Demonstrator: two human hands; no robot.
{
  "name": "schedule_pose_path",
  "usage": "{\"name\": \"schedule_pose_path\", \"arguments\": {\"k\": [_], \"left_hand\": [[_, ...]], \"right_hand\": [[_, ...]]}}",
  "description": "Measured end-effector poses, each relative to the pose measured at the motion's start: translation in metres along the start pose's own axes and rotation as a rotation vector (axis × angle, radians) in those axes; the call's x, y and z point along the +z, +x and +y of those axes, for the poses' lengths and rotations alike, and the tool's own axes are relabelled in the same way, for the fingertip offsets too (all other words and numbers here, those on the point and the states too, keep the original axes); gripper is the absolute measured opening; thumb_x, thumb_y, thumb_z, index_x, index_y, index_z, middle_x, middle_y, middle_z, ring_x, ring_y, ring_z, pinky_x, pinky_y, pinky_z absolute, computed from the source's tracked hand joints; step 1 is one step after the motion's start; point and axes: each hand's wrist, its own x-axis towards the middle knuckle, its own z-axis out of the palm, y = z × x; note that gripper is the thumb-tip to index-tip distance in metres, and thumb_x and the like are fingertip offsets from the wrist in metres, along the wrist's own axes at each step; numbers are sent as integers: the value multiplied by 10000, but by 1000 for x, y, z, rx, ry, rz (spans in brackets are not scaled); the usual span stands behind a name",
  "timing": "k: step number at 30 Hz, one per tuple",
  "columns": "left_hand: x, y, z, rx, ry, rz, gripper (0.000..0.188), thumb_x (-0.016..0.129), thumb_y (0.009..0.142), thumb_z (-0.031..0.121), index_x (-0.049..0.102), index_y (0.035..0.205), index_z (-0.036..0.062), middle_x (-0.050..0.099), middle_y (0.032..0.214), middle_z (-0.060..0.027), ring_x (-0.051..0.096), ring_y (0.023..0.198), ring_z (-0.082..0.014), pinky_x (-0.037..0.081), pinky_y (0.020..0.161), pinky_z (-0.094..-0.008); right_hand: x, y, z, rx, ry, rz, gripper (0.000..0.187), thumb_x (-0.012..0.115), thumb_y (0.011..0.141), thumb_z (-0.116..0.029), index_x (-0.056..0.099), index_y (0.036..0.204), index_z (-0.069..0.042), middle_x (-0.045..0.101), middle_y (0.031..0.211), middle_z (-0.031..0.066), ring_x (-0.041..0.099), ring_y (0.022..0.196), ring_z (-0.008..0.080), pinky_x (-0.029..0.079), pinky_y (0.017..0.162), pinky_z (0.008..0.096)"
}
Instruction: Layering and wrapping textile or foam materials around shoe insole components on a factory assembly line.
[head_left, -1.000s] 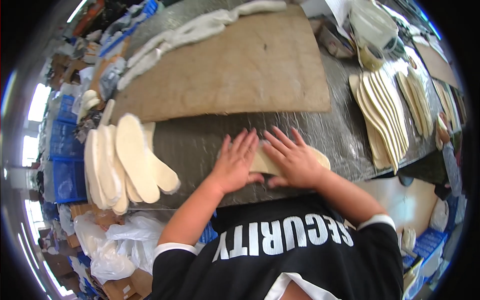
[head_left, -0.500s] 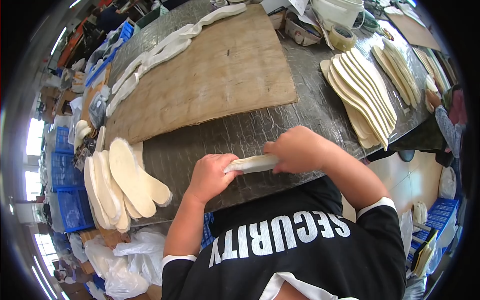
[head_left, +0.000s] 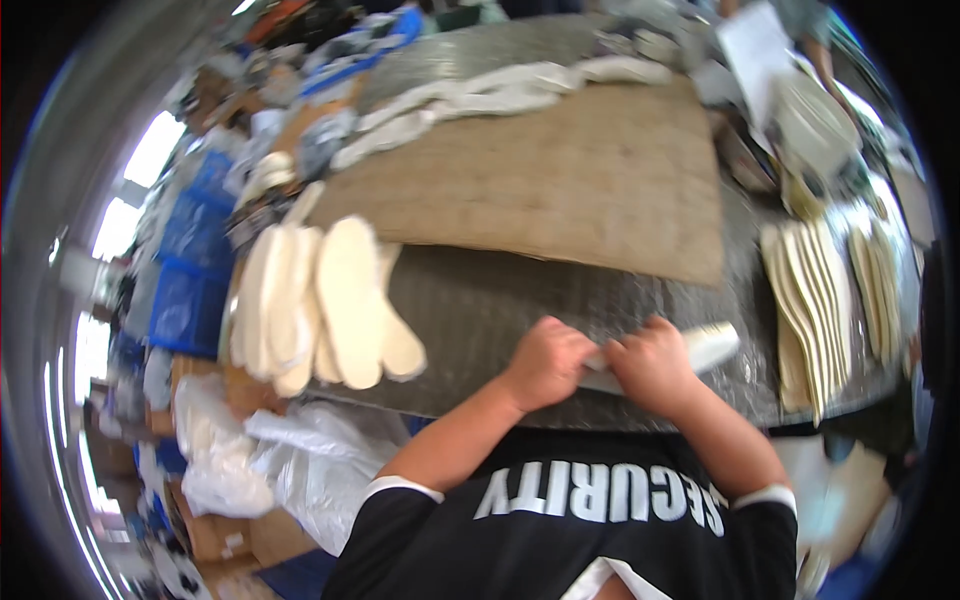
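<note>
A cream-white insole [head_left: 712, 345] is held low over the dark table, close to its front edge. My left hand [head_left: 548, 362] is closed on its left end, fingers bunched. Right beside it, my right hand [head_left: 655, 367] is closed round the insole's middle, and the far end sticks out to the right. The hands nearly touch and cover most of the piece, so I cannot tell whether it is one layer or several. Some motion blur softens the fingers.
Fluffy cream insoles [head_left: 350, 300] lie in an overlapping pile on the left. A fanned row of insoles [head_left: 812, 310] sits at the right, another stack [head_left: 876, 290] beyond. A brown board [head_left: 540, 180] covers the table's middle, with white fabric strips [head_left: 470, 100] along its far edge.
My view has swung, shifting the table's things across the picture. My hands, apart at the two ends of the insole before, are now close together, with its end sticking out past my right hand.
</note>
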Motion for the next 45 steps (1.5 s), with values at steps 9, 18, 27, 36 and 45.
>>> {"name": "schedule_pose_path", "arguments": {"k": [9,18,27,36,45], "left_hand": [[-165,-50,40,-166,372,144,94,612,732,65,633,822,47,650,800,-113,639,738,-327,515,676,-437],[-256,-122,-7,-536,1374,478,247,678,732,16,693,977,49,669,1056,-82,591,1011,-300,441,885,-445],[-223,-67,-45,-638,1016,289,177,734,750,84,684,916,47,671,1006,-73,566,1040,-283,394,911,-450],[-135,161,-164,-79,674,79,147,747,731,134,704,865,89,667,994,-32,559,1047,-260,416,885,-435],[-95,297,-247,-94,910,5,95,651,727,59,714,797,46,673,1024,-76,534,1111,-272,385,922,-466]], "right_hand": [[-55,-22,-8,134,314,142,325,793,715,-226,632,956,-78,697,823,94,674,774,293,487,732,419],[-45,-39,17,247,554,45,252,759,748,-120,659,963,-36,700,880,144,667,832,348,526,733,417],[-92,-18,83,396,492,148,146,704,816,-162,692,897,-41,692,790,139,677,773,330,534,690,410],[-69,148,250,432,-255,316,124,603,839,-165,710,878,-115,635,1006,97,587,1018,297,461,858,420],[-33,229,328,498,-521,340,128,625,799,-143,703,901,-137,639,1015,51,561,1059,245,419,880,407]]}}
